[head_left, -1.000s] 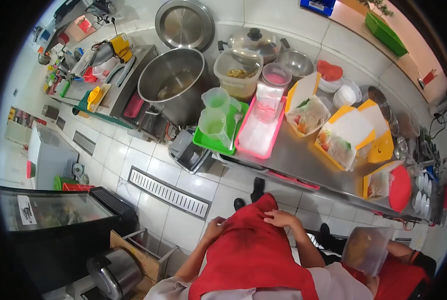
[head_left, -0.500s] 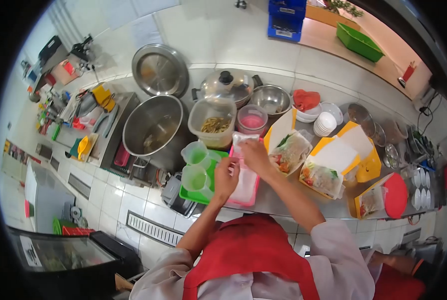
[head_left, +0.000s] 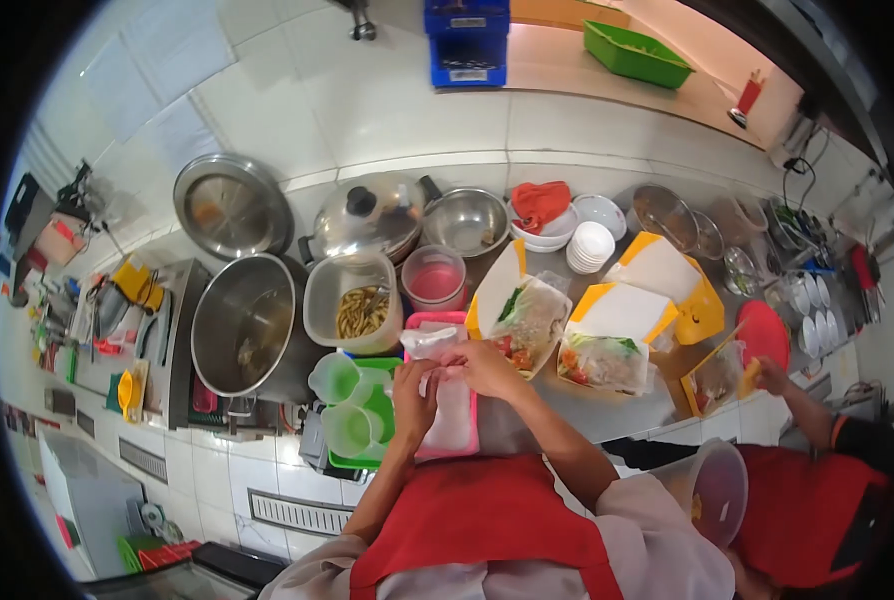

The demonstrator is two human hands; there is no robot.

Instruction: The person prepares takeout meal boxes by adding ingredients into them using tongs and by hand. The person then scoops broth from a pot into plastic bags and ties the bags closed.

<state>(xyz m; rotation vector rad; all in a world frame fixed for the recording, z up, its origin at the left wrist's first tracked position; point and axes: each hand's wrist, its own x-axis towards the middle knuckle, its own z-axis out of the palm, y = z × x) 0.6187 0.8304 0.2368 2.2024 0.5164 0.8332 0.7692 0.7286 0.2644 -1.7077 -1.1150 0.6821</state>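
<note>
Both of my hands meet over the pink tray [head_left: 472, 428], at a clear plastic bag [head_left: 431, 342]. The fingers of my left hand [head_left: 414, 398] are closed at the bag's near edge. My right hand [head_left: 482, 368] pinches the bag beside it. White plastic lies in the tray below. Left of it, two pale green measuring jugs [head_left: 351, 428] stand on a green tray [head_left: 379, 395]. Behind the trays are a tub of cut green pieces [head_left: 363, 312] and a container of pink liquid [head_left: 434, 280].
A large pot [head_left: 247, 325] stands at left. Yellow food boxes [head_left: 607, 362] with bagged food stand at right, near white bowls [head_left: 591, 243] and a red lid [head_left: 764, 335]. At lower right a co-worker's hand [head_left: 764, 378] reaches to a box; a clear tub [head_left: 717, 490] is close by.
My hands rose from the apron to the pink tray and came together at the bag. The view swung right. The co-worker's hand has moved up to the rightmost box.
</note>
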